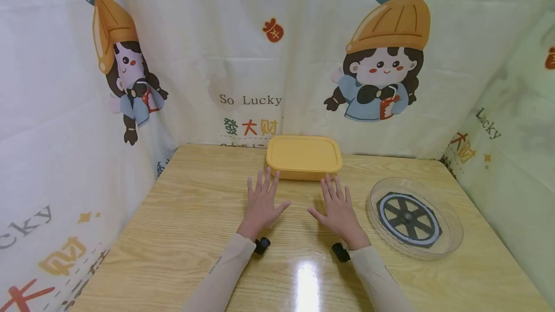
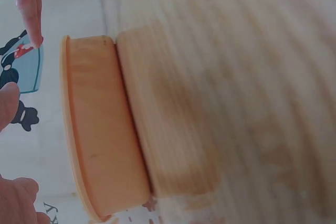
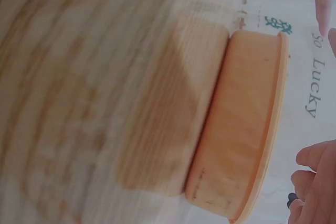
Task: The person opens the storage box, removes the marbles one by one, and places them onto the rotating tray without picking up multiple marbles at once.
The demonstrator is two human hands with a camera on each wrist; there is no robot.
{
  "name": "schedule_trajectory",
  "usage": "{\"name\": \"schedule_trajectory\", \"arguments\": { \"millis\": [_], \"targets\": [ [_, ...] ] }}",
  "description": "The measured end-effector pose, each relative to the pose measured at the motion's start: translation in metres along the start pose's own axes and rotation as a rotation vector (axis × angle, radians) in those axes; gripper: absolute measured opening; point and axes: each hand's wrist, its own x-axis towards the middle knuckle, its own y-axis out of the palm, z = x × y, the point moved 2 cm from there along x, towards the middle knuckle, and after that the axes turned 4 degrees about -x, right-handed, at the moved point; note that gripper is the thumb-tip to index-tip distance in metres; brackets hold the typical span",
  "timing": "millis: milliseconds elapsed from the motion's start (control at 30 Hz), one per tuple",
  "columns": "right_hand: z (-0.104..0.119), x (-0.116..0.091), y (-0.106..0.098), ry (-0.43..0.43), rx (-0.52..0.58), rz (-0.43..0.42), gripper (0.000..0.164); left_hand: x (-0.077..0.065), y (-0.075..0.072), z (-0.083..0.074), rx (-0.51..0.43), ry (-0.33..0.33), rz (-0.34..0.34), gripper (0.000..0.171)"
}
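A yellow-orange lidded box [image 1: 304,154] stands at the back edge of the wooden table, its lid on. My left hand [image 1: 261,207] is spread in front of the box's left corner, fingers straight and pointing at it. On the other side my right hand [image 1: 339,213] is spread the same way, fingertips overlapping the box's lower right corner in the head view. Neither hand holds anything. Both wrist views show the box's side wall [image 2: 107,124] and its reflection on the tabletop, with fingers at the frame edges.
To the right lies a clear round shallow dish [image 1: 453,235] with a black and grey spoked wheel-like disc [image 1: 408,217] in it. A printed curtain [image 1: 195,61] hangs behind the table [image 1: 182,215] and along both sides. Small black cameras sit at both wrists.
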Motion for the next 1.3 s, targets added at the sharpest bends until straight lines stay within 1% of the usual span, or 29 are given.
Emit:
{"name": "schedule_trajectory", "arguments": {
  "millis": [267, 400, 533, 700, 800, 933, 1067, 1167, 1300],
  "targets": [
    [0.000, 0.005, -0.012, 0.000, 0.010, -0.023, 0.090, 0.001, 0.000, 0.002, 0.000, -0.003, -0.004, 0.085],
    [-0.001, 0.008, -0.012, 0.000, 0.001, -0.025, 0.091, 0.001, 0.000, 0.004, -0.019, -0.007, 0.003, 0.086],
    [-0.002, 0.009, -0.012, 0.005, 0.000, -0.016, 0.092, 0.000, 0.000, 0.006, -0.033, 0.001, -0.011, 0.086],
    [-0.005, 0.012, -0.013, 0.012, -0.005, -0.004, 0.091, 0.004, 0.005, 0.011, -0.035, 0.003, 0.007, 0.086],
    [-0.009, 0.018, -0.016, 0.012, -0.008, -0.010, 0.091, 0.012, 0.008, 0.015, -0.010, 0.007, 0.020, 0.088],
    [-0.015, 0.028, -0.018, -0.001, -0.031, -0.046, 0.092, 0.023, 0.008, 0.019, 0.032, 0.018, 0.041, 0.090],
    [-0.020, 0.040, -0.020, -0.016, -0.049, -0.073, 0.092, 0.036, 0.006, 0.021, 0.087, 0.063, 0.053, 0.091],
    [-0.024, 0.051, -0.020, -0.031, -0.071, -0.084, 0.092, 0.048, 0.007, 0.023, 0.138, 0.115, 0.023, 0.092],
    [-0.030, 0.069, -0.019, -0.064, -0.100, -0.095, 0.091, 0.065, 0.011, 0.029, 0.182, 0.168, -0.034, 0.092]
  ]
}}
